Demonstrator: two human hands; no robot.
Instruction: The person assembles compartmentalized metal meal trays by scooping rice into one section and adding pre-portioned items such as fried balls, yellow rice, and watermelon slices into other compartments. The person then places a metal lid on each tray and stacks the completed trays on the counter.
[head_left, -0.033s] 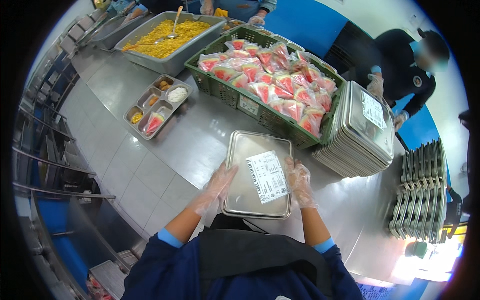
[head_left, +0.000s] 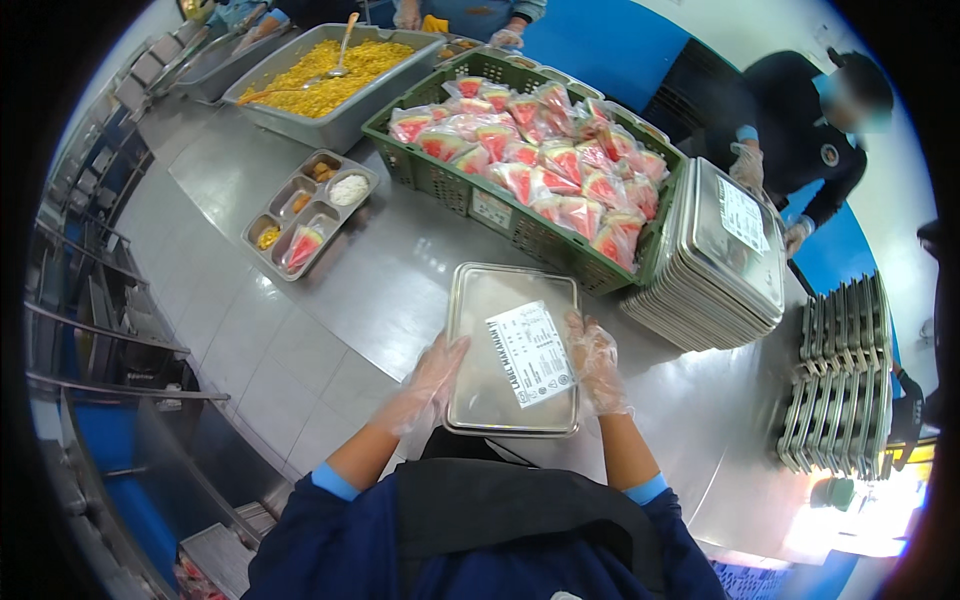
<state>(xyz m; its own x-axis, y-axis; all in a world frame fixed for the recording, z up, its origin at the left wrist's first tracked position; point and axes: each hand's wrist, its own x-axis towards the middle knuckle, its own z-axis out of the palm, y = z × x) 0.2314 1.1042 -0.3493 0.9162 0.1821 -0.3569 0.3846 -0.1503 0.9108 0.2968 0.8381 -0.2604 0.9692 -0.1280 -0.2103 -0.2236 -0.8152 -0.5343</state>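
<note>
A rectangular steel lid (head_left: pixel 481 312) with rounded corners and a white printed label (head_left: pixel 530 355) lies between my hands at the front edge of the table. My left hand (head_left: pixel 432 378), in a clear plastic glove, grips its left side. On the opposite side my gloved right hand (head_left: pixel 599 372) holds the edge beside the label. Whether a tray sits beneath the lid is hidden. Farther left stands a compartment tray (head_left: pixel 320 205) with rice, a wrapped watermelon slice, yellow food and brown pieces.
A green crate (head_left: pixel 450 190) of bagged watermelon slices stands beyond the lid. Right of it rise a stack of lids (head_left: pixel 735 265) and upright metal trays (head_left: pixel 840 375). A grey tub (head_left: pixel 345 130) holds yellow food. One person (head_left: pixel 810 130) stands at the right; others work at the far side.
</note>
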